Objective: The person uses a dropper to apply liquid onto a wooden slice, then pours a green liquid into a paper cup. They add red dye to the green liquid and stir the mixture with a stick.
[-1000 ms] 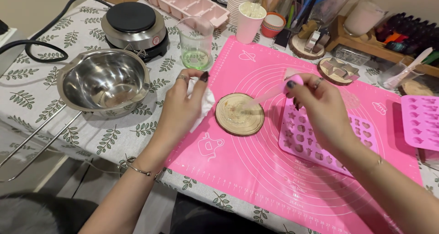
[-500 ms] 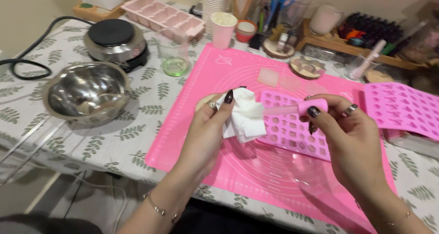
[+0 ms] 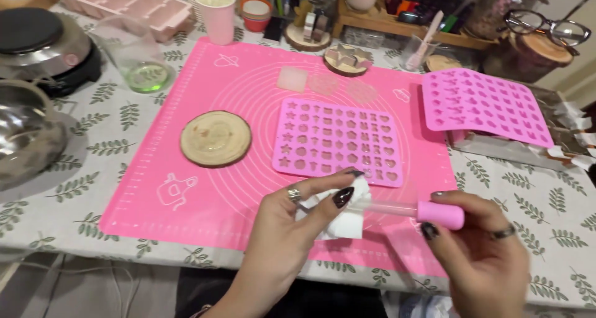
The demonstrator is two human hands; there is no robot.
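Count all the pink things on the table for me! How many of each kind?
Pink moulds with small shapes: 2, one on the mat, one at the right
Pink tray mould with long slots: 1
Pink mat: 1
Pink cup: 1
Pink-bulbed dropper: 1
Total: 6

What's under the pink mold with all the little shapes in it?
The pink mold lies flat on the big pink mat, which lies on a leaf-print tablecloth. The mat's white circle lines run under the mold; that covered part is hidden.
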